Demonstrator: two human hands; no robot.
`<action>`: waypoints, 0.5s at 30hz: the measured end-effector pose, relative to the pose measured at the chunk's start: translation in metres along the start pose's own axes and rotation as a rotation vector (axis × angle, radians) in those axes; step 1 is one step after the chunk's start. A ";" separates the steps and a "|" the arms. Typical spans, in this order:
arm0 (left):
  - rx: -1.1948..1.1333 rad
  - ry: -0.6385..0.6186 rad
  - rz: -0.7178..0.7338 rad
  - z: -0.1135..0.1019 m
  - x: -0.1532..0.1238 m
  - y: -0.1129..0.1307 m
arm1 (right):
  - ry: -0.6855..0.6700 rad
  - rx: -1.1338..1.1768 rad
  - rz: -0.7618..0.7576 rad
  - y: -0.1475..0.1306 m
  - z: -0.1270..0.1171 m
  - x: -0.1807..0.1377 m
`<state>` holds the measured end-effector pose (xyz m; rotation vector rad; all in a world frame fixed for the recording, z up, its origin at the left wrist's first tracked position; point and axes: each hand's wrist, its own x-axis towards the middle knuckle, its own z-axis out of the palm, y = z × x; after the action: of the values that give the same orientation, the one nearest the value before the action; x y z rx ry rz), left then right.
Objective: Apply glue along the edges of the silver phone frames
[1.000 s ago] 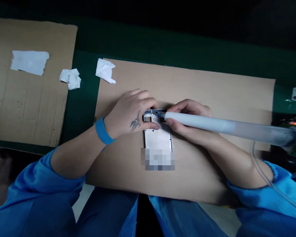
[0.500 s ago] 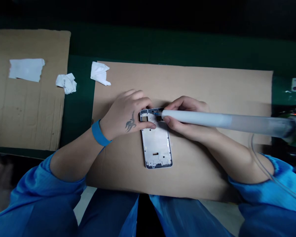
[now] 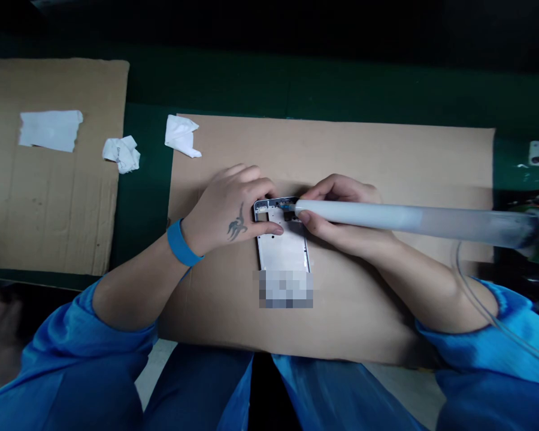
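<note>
A silver phone frame (image 3: pixel 284 248) lies flat on a brown cardboard sheet (image 3: pixel 386 167) in front of me. My left hand (image 3: pixel 231 206), with a blue wristband, pinches the frame's top left corner between thumb and fingers. My right hand (image 3: pixel 341 218) is closed around a long translucent white dispensing syringe (image 3: pixel 408 219). The syringe's blue tip rests on the top edge of the frame. A thin clear tube (image 3: pixel 480 305) runs from the syringe's far end over my right sleeve.
A second cardboard sheet (image 3: pixel 49 197) lies to the left with a white paper scrap (image 3: pixel 50 130) on it. Two crumpled white tissues (image 3: pixel 122 153) (image 3: pixel 181 135) sit on the green mat (image 3: pixel 146 191) between the sheets. Dark equipment stands at the right edge.
Between the earliest frame and the middle one the whole view slid left and slightly up. Since then nothing has visibly changed; both hands stay at the frame's top edge.
</note>
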<state>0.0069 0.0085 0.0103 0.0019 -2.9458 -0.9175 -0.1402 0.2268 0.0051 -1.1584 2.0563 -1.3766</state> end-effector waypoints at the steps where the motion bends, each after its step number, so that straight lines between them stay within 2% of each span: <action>1: 0.002 -0.002 0.000 0.000 0.000 0.000 | 0.000 -0.002 -0.002 0.000 0.000 0.000; 15: 0.016 0.007 0.026 0.001 -0.001 0.000 | 0.010 0.002 -0.013 0.006 0.000 -0.001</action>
<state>0.0077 0.0088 0.0097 -0.0322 -2.9394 -0.8891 -0.1419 0.2290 -0.0007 -1.1685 2.0578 -1.3929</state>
